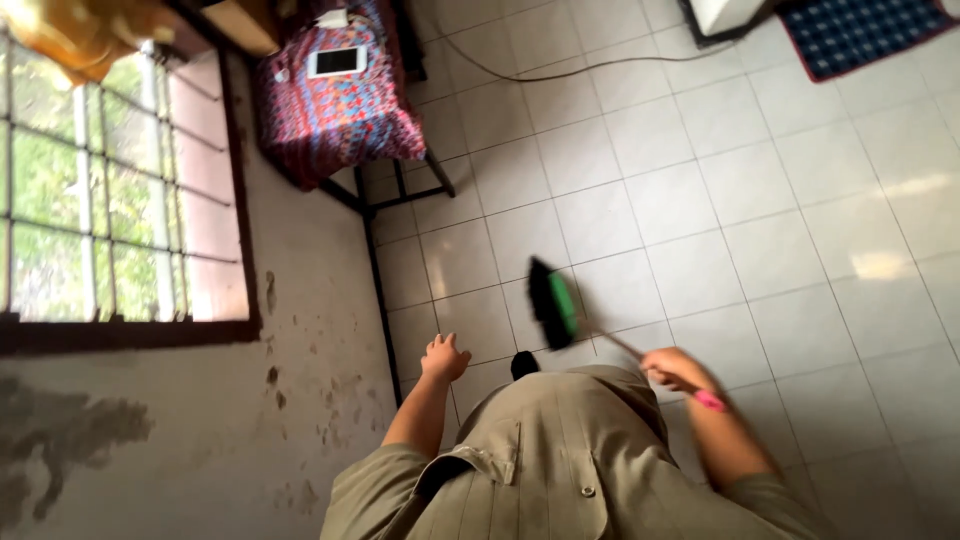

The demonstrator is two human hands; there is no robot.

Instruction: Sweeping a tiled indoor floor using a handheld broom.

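White-tiled floor [700,200] beside a stained wall and barred window [110,190]: sweeping is under way.
The right hand [672,368] is closed round the pink-handled broom with green-backed black bristles [552,303], its head just above the tiles ahead; the left hand [444,357] hangs empty, fingers loosely spread. The stroke seemingly calls for drawing the bristles across the tiles.

White-framed dark tablet screen [336,61] flat on patterned cloth [340,120], top left.
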